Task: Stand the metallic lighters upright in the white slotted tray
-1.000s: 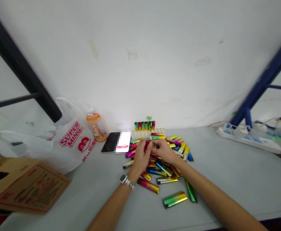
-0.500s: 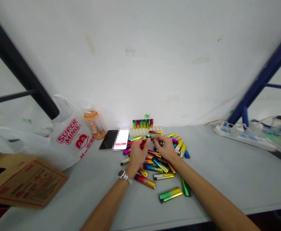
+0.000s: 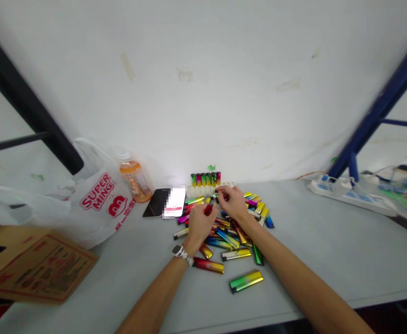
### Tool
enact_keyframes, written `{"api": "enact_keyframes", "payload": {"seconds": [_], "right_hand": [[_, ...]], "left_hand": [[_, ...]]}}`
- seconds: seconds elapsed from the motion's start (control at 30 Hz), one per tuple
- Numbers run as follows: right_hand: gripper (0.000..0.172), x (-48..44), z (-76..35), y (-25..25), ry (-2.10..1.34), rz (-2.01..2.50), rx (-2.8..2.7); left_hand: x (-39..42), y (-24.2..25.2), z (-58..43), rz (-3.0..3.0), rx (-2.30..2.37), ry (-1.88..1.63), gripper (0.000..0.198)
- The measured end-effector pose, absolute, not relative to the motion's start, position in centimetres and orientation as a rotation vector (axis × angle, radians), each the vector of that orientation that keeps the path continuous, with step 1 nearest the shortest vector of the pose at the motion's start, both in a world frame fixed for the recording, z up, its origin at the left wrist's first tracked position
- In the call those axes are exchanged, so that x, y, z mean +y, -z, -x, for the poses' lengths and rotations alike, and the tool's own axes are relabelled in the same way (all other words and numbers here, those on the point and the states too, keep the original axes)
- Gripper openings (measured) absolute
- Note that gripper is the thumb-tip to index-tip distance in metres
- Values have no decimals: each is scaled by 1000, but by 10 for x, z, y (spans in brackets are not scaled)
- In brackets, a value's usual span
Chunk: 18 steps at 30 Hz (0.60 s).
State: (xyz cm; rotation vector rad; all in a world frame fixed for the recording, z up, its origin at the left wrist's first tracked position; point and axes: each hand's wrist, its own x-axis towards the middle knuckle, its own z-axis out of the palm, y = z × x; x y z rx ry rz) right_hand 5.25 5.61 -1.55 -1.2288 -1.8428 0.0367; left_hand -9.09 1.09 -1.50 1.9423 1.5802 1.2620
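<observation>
My left hand (image 3: 200, 223) is closed over the pile, with a dark red lighter (image 3: 208, 209) showing between its thumb and fingers. My right hand (image 3: 233, 202) is beside it, a little farther back, fingertips pinched together at the front edge of a white perforated tray (image 3: 199, 191). What those fingertips hold is too small to tell. Under and around both hands lies a loose pile of shiny two-tone lighters, among them a blue-and-gold lighter (image 3: 227, 238). Several lighters (image 3: 208, 179) stand upright in a row along the tray's back. A green-and-gold lighter (image 3: 247, 281) lies apart, nearer me.
Left of the pile are a phone or tablet (image 3: 156, 202) with a bright screen beside it, an orange drink bottle (image 3: 136, 181), a white plastic bag (image 3: 100, 204) and a cardboard box (image 3: 46, 264). A power strip (image 3: 352, 197) lies right, below a blue metal post (image 3: 380, 106).
My right hand has moved slightly back and left to the tray edge, apart from my left hand. The left has lowered a little. A green lighter by my right forearm has shifted.
</observation>
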Motion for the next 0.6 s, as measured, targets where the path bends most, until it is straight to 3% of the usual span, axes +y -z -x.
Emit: {"api": "enact_keyframes", "payload": {"seconds": [0.3,0.6], "right_hand": [[19,11,-37,-13,-113,1295,-1798],[25,9,12,7,-101,1614,-1591]], "left_hand": [[13,16,93,-1888,1601,-1291,38],[18,13,107,-1608,1747,-1538,41]]}}
